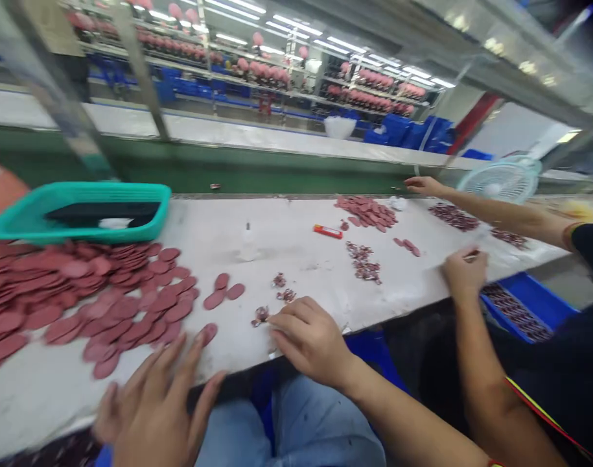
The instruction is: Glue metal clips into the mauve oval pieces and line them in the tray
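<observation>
My left hand [160, 402] is open at the near table edge, fingers spread. Its fingertips touch or nearly touch a dusky-red oval disc [209, 333] beside a large pile of similar discs [131, 318]. To the right, my right hand [315, 337] has its fingers drawn together in a pinch. What they hold, if anything, is hidden. Just left of those fingertips lies a small cluster of shiny reddish-brown pieces [260, 316], with another small cluster [286, 296] beyond. Three loose discs [221, 281] lie between the pile and these clusters.
A teal basket [162, 211] stands behind the pile. On the white table [296, 227] are a small clear bottle [248, 245] and a red tube-like item [328, 231]. At right, a co-worker's hands [466, 269] work near more discs [369, 213] and a blue bin [544, 298].
</observation>
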